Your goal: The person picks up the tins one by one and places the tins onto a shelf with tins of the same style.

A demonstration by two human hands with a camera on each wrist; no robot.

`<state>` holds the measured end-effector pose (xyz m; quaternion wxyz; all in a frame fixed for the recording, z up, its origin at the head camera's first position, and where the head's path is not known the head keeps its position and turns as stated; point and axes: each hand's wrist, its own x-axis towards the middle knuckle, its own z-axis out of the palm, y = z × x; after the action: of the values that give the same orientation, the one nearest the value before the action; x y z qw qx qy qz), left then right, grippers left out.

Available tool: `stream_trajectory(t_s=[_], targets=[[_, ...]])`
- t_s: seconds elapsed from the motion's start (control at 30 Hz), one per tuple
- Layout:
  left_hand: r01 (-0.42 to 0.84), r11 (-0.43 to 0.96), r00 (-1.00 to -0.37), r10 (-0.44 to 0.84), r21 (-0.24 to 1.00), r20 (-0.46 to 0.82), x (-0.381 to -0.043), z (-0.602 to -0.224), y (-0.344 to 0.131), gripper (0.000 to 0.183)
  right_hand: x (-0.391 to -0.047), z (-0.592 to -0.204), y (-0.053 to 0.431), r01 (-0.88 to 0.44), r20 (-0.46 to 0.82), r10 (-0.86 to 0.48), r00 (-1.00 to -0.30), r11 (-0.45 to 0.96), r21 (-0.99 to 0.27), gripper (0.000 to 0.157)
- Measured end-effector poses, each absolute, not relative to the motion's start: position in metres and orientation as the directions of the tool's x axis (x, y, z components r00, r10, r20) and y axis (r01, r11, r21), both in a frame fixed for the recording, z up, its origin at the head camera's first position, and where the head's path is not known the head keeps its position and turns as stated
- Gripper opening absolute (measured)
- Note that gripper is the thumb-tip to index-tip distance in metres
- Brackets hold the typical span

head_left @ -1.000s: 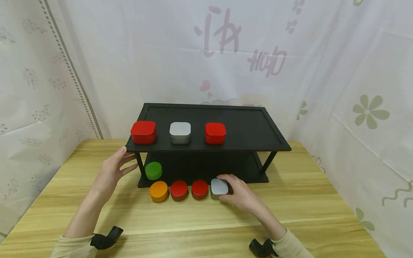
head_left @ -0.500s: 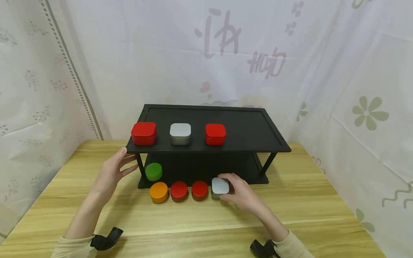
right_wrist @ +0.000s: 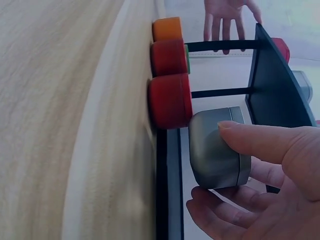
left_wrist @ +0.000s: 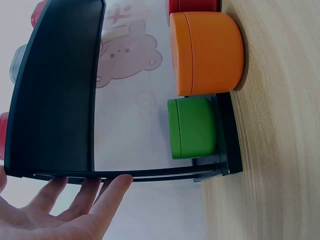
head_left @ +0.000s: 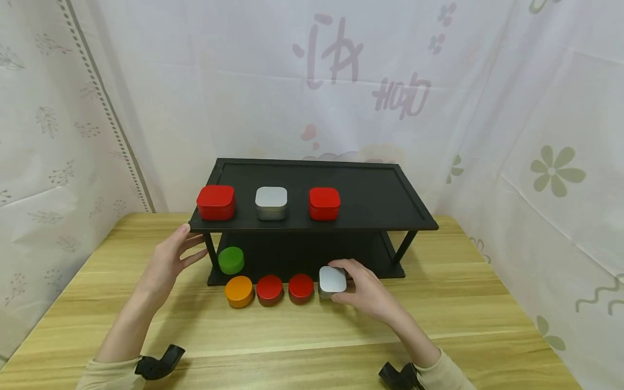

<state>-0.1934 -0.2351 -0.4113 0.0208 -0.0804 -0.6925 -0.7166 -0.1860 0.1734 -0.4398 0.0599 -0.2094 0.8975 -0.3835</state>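
Note:
My right hand [head_left: 363, 290] grips a square silver tin [head_left: 332, 281] between thumb and fingers. In the right wrist view the tin [right_wrist: 215, 147] is tilted and raised off the wood. Left of it, a red round tin [head_left: 301, 288], another red round tin [head_left: 270, 290] and an orange round tin [head_left: 239, 291] stand in a row before the black two-tier shelf [head_left: 370, 195]. My left hand [head_left: 166, 262] touches the shelf's left end, fingers fairly straight, thumb at the upper board's corner. A green round tin [left_wrist: 192, 127] sits on the lower tier.
On the upper board's front edge stand a red square tin [head_left: 216, 203], a silver tin [head_left: 271, 203] and a second red tin [head_left: 324, 204]. Slanted posts [head_left: 404, 247] join the tiers. A printed curtain [head_left: 268, 108] hangs behind the wooden table [head_left: 273, 346].
The right hand has lifted the silver tin slightly and shifted it a little away from the red tin beside it. The left hand stays at the shelf's end.

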Motion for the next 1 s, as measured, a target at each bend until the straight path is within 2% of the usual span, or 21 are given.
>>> stream_trajectory(t_s=[0.63, 1.0], targets=[[0.133, -0.052, -0.986, 0.091, 0.99, 0.138, -0.195, -0.412, -0.236, 0.027, -0.172, -0.418, 0.17, -0.343, 0.085, -0.409, -0.909, 0.615, -0.71, 0.061], [0.137, -0.035, -0.986, 0.095, 0.99, 0.14, -0.195, -0.412, -0.238, 0.028, -0.164, -0.401, 0.176, -0.385, 0.156, -0.397, -0.904, 0.602, -0.699, 0.06]])
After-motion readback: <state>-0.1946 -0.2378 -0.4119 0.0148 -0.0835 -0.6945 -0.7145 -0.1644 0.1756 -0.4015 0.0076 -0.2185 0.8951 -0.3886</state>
